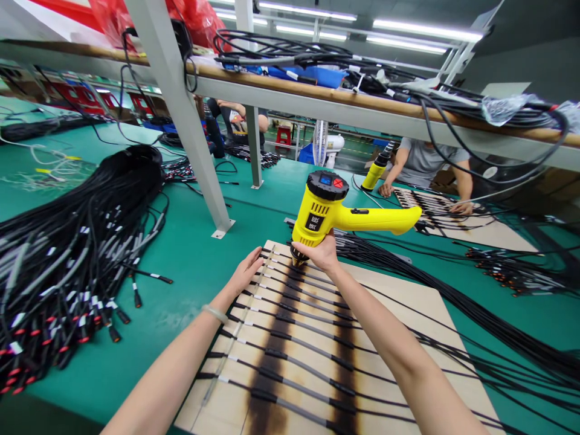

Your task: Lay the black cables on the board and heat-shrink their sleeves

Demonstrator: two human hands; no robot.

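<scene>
My right hand [321, 251] grips a yellow heat gun [312, 211] low on its body, nozzle pointing down. Its handle sticks out to the right, unheld. The nozzle is just over the far end of a wooden board [399, 290] with two dark scorched bands. Several black cables [299, 356] with grey sleeves and white labels lie side by side across the board. At the board's far left edge, my left hand [247, 270] rests with fingers stretched out by the cable ends. A thin clear strip [235, 332] runs across the cables near that edge.
A large bundle of black cables [113, 205] lies on the green table [190, 290] at left. Metal posts [181, 109] hold a shelf [380, 99] loaded with coiled cables. Across the table, a co-worker [421, 163] handles cables on another board, near a second yellow heat gun [375, 172].
</scene>
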